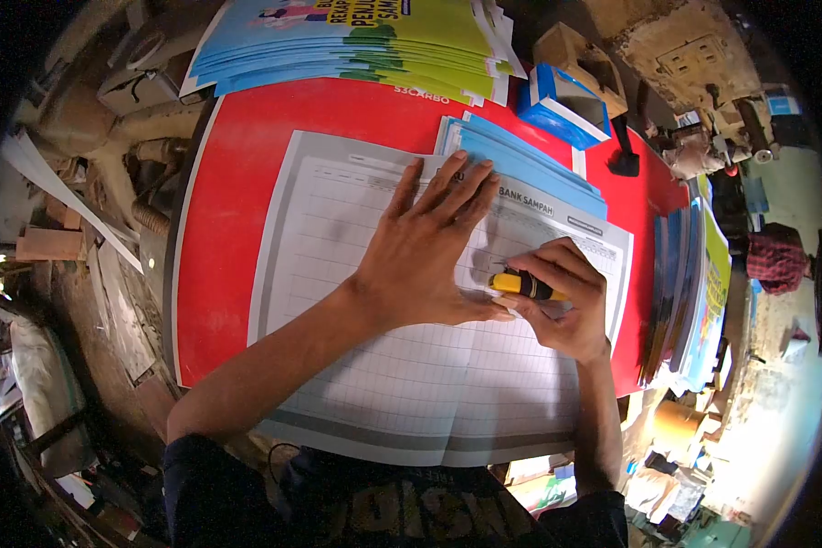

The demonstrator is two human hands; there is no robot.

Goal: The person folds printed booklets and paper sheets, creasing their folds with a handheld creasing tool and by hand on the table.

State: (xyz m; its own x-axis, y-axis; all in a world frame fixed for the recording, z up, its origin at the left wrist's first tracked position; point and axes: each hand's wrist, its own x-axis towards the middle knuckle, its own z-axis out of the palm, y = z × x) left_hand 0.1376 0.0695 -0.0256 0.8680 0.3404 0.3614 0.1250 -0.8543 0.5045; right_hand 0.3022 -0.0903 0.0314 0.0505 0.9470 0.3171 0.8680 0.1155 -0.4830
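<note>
A large printed sheet with a ruled table [365,384] lies open on the red tabletop [215,301], with a fold down its middle. My left hand [425,247] rests flat on the sheet, fingers spread towards its top edge and thumb pointing right. Just right of that thumb, my right hand [566,301] grips a small yellow and black tool [525,285], its end close to the paper near the fold. Whether the tool's tip touches the paper cannot be made out.
Blue and green printed booklets [338,55] are piled at the back. Light blue sheets [530,169] lie behind the open sheet. A blue box [566,105] stands at the back right, and another booklet stack [680,292] at the right edge.
</note>
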